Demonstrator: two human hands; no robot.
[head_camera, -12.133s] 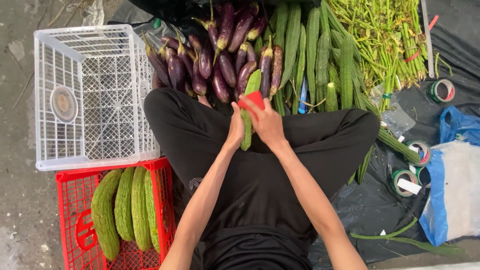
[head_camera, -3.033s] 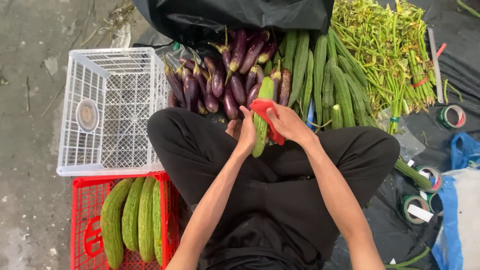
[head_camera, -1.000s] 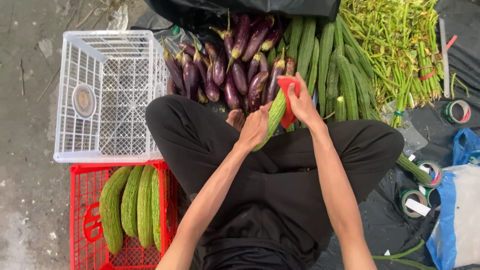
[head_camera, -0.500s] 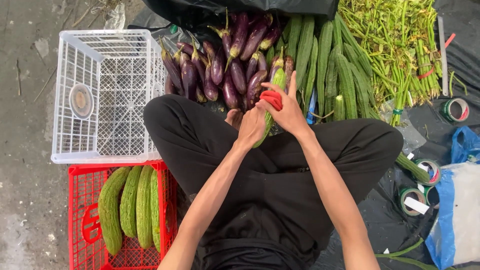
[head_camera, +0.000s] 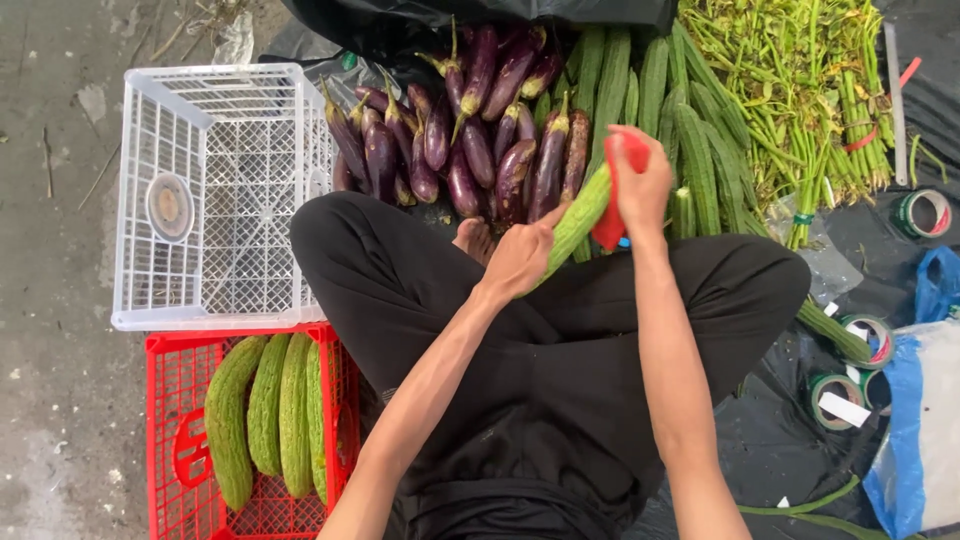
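1. The green gourd (head_camera: 580, 212) lies slanted between both hands above the person's crossed legs, its lower end in the left hand (head_camera: 517, 262), its upper end under the right hand (head_camera: 640, 185).
2. The left hand's fingers are closed around the gourd's lower part; the right hand's fingers are curled on a red cloth (head_camera: 612, 222) pressed against the gourd's upper end.
3. Half a second ago the red cloth sat lower, close to the left hand; now it is up at the gourd's far tip, and more of the green skin shows bare between the hands. Judging from that, the wiping stroke is running along the gourd toward its tip.
4. Just beyond the gourd is the heap of purple eggplants (head_camera: 480, 130); right of the gourd lie long ridged green gourds (head_camera: 690, 140), and farther right, bundled green stalks (head_camera: 810, 90).
5. Left of the gourd stands a white plastic crate (head_camera: 140, 200); below the crate, a red crate (head_camera: 170, 440) holds several pale bitter gourds (head_camera: 270, 410).
6. Well right of the gourd, rolls of tape (head_camera: 840, 390) and a blue bag (head_camera: 920, 430) rest on black sheeting (head_camera: 780, 450).
7. The ground at the left is bare grey concrete (head_camera: 50, 300), outdoors.
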